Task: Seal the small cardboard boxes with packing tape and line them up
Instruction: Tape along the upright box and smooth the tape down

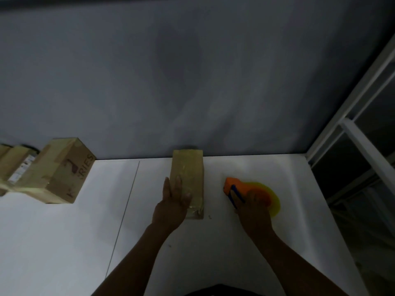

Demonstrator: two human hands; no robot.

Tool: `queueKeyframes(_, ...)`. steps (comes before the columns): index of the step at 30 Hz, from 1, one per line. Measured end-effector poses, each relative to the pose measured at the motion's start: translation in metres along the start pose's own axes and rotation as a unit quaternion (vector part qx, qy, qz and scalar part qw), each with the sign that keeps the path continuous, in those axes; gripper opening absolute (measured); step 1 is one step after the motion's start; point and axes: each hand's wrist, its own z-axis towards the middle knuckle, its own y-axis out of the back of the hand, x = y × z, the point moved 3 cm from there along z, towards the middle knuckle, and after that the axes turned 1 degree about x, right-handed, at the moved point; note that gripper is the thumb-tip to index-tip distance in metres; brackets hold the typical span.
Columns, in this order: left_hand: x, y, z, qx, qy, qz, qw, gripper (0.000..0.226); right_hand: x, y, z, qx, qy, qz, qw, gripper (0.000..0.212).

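A small cardboard box [190, 174] lies lengthwise on the white table [213, 253], glossy tape running along its top. My left hand [174, 201] rests flat with straight fingers on the box's near left part. To the right, my right hand [253, 210] grips the blue handle of an orange and yellow tape dispenser [252, 189] that sits on the table, apart from the box. At the far left a larger taped box [57, 171] with printed letters stands beside more boxes [12, 165] in a row.
A grey wall [192, 82] rises right behind the table's back edge. A white window frame [359, 133] borders the table's right side. A thin seam [126, 208] runs across the tabletop left of my left arm.
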Motion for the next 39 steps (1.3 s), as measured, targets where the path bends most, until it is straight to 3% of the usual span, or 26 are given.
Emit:
queueKeyframes(2, 0.006, -0.005, 0.000, -0.008, -0.001, 0.004, 1.000, 0.088, 0.003, -0.008, -0.004, 0.033, 0.029, 0.055, 0.998, 0.067)
queueKeyframes(4, 0.005, -0.005, 0.000, -0.011, -0.006, 0.003, 1.000, 0.089, 0.007, -0.009, -0.006, 0.011, 0.067, 0.106, 0.992, 0.054)
queueKeyframes(6, 0.004, -0.007, 0.001, -0.017, -0.013, 0.009, 1.000, 0.091, 0.000, -0.008, -0.006, -0.038, -0.014, 0.165, 0.985, 0.053)
queueKeyframes(8, 0.005, -0.009, 0.002, -0.027, -0.015, 0.004, 1.000, 0.092, 0.006, -0.010, 0.001, -0.057, 0.017, 0.147, 0.987, 0.051)
queueKeyframes(9, 0.005, -0.009, 0.002, -0.032, -0.011, 0.001, 0.999, 0.092, 0.017, -0.006, 0.001, -0.026, 0.041, 0.202, 0.978, 0.046)
queueKeyframes(12, 0.004, -0.011, 0.002, -0.031, -0.016, 0.006, 0.999, 0.088, 0.057, 0.010, -0.002, 0.049, 0.072, 0.423, 0.902, 0.037)
queueKeyframes(15, 0.004, -0.011, 0.001, -0.041, -0.021, 0.018, 0.999, 0.085, 0.069, 0.011, -0.001, 0.130, -0.041, 0.571, 0.809, 0.018)
queueKeyframes(20, 0.002, -0.008, 0.000, -0.064, -0.028, -0.011, 0.998, 0.089, 0.063, 0.005, 0.001, 0.126, -0.122, 0.690, 0.702, 0.016)
queueKeyframes(26, 0.001, -0.015, 0.001, -0.092, -0.050, -0.059, 0.993, 0.091, 0.061, 0.003, 0.004, 0.149, -0.154, 0.761, 0.612, 0.016)
queueKeyframes(28, -0.002, -0.014, 0.003, -0.095, -0.039, -0.098, 0.990, 0.090, 0.056, 0.003, 0.006, 0.154, -0.166, 0.759, 0.610, 0.012)
queueKeyframes(31, -0.005, -0.012, 0.000, -0.076, -0.041, -0.111, 0.990, 0.089, 0.050, 0.005, 0.007, 0.162, -0.156, 0.737, 0.637, 0.009)
queueKeyframes(35, 0.004, -0.022, 0.002, -0.039, -0.044, -0.056, 0.997, 0.089, 0.046, 0.011, 0.010, 0.122, -0.115, 0.645, 0.746, 0.013)
queueKeyframes(36, 0.003, -0.022, 0.003, -0.042, -0.045, -0.061, 0.996, 0.090, 0.047, 0.011, 0.010, 0.114, -0.111, 0.643, 0.749, 0.014)
queueKeyframes(39, -0.002, -0.021, 0.004, -0.005, -0.007, -0.104, 0.995, 0.079, 0.047, 0.006, 0.008, 0.113, -0.149, 0.689, 0.700, 0.018)
